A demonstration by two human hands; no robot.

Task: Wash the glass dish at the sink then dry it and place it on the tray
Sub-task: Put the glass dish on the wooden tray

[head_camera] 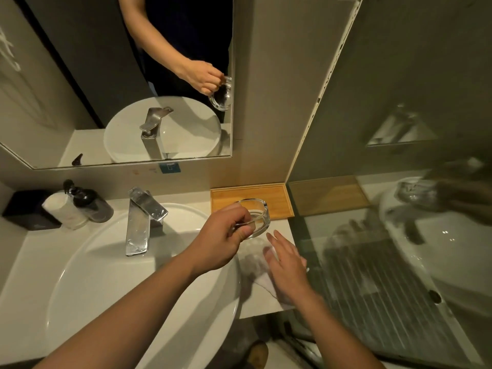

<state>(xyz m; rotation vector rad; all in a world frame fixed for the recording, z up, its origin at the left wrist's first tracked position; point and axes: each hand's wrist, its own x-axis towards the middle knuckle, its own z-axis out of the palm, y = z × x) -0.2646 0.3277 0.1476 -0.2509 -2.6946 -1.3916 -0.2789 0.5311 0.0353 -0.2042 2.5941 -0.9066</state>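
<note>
My left hand [222,237] grips the near rim of a clear round glass dish [259,215], holding it tilted above the counter at the sink's right edge. The dish hangs just in front of a shallow wooden tray [277,194] set against the wall. My right hand [286,259] lies open, fingers straight, over a white cloth or paper [257,270] spread on the counter below the dish. The white basin [114,275] lies to the left with a chrome faucet [141,222] at its back.
A dark pump bottle [89,202], a white roll [62,210] and a black box [25,209] stand at the back left of the counter. A mirror [80,75] hangs above. A glass shower panel [399,235] bounds the counter on the right.
</note>
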